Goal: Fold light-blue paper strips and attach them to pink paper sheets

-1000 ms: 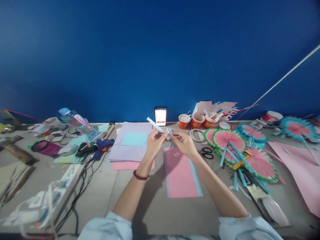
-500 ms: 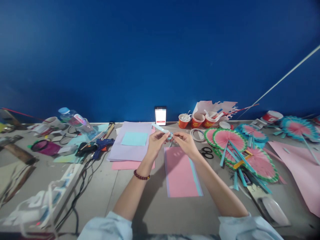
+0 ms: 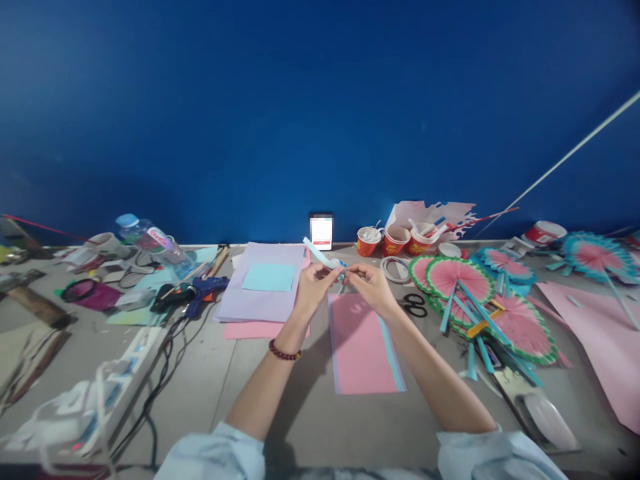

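My left hand [image 3: 316, 285] pinches a light blue paper strip [image 3: 315, 250], whose free end sticks up to the left. Fingertips of my right hand [image 3: 370, 283] are closed at the strip's other end, close against the left fingers. A small darker blue bit shows between the hands, too small to name. Below them on the table lies a pink paper sheet [image 3: 365, 347] with a light blue band near its right edge and lilac borders. Left of my left hand, a light blue paper piece [image 3: 269, 277] rests on lilac sheets [image 3: 240, 300].
A lit phone [image 3: 321, 232] leans at the wall. Red paper cups [image 3: 368, 243] hold white pieces and pens. Scissors [image 3: 415, 305] and pink paper fans [image 3: 460, 280] lie to the right. At left are a glue gun [image 3: 205, 293], bottle [image 3: 155, 241] and power strip [image 3: 125, 380].
The strip's free end has tilted upward, and my left hand has turned slightly. My right hand stays almost where it was.
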Motion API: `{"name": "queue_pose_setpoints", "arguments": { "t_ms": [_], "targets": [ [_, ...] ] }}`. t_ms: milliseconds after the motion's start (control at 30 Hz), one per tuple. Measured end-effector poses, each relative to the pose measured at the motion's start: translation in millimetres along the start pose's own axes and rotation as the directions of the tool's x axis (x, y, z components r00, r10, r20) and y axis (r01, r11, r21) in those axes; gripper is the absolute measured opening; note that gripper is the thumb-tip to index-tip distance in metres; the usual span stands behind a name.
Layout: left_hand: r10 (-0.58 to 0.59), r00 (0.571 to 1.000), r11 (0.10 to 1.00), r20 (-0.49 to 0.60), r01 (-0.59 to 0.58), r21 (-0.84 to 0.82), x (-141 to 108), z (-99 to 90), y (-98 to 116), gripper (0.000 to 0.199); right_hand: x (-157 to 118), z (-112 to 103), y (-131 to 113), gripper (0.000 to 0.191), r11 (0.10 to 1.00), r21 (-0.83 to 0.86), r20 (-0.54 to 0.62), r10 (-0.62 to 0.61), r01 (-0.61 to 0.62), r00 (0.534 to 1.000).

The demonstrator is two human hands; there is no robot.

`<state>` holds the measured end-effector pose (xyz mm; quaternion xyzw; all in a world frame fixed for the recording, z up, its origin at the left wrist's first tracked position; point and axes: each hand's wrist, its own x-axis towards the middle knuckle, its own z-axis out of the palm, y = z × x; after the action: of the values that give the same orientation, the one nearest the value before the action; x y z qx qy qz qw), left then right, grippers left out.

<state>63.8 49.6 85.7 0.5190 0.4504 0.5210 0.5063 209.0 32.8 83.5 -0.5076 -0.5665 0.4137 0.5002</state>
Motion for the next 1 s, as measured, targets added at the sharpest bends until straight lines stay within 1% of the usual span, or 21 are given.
{"name": "queue_pose_setpoints", "arguments": {
  "t_ms": [133,267,500,633,800,900,933,1000],
  "targets": [
    [-0.006,1.0,0.999,-0.014,0.005,-0.035,1,2.0,-4,0.027,1,0,3,0.015,1.0,0.026,-0.026,-0.001,0.001,1.0],
    [0.026,0.999,0.997,0.022,-0.024,-0.072,2,2.6,-6,0.023,3,0,3,0.012,0.994,0.108,-0.04,0.033,-0.029,0.999],
    [0.084,0.988,0.987,0.127,-0.065,-0.15,0,0.1,1,0.018,4,-1,-4,0.013,0.959,0.265,0.011,0.105,-0.104,0.994],
    [0.108,0.983,0.983,0.146,-0.084,-0.166,1,-2.0,1,0.019,5,-1,-2,0.014,0.936,0.33,0.044,0.116,-0.124,0.992],
    [0.15,0.972,0.976,0.179,-0.117,-0.184,4,-5.0,-6,0.018,4,-1,1,0.015,0.932,0.332,0.063,0.134,-0.147,0.989],
    [0.169,0.967,0.973,0.19,-0.133,-0.188,4,-6.4,-6,0.017,6,-2,3,0.017,0.928,0.339,0.075,0.138,-0.155,0.988],
    [0.17,0.964,0.972,0.204,-0.13,-0.197,4,-6.9,-4,0.017,7,-2,4,0.017,0.93,0.335,0.067,0.138,-0.152,0.988],
    [0.168,0.956,0.971,0.242,-0.118,-0.206,2,-8.3,-1,0.017,11,-5,9,0.019,0.943,0.306,0.011,0.135,-0.132,0.991]
  ]
}}
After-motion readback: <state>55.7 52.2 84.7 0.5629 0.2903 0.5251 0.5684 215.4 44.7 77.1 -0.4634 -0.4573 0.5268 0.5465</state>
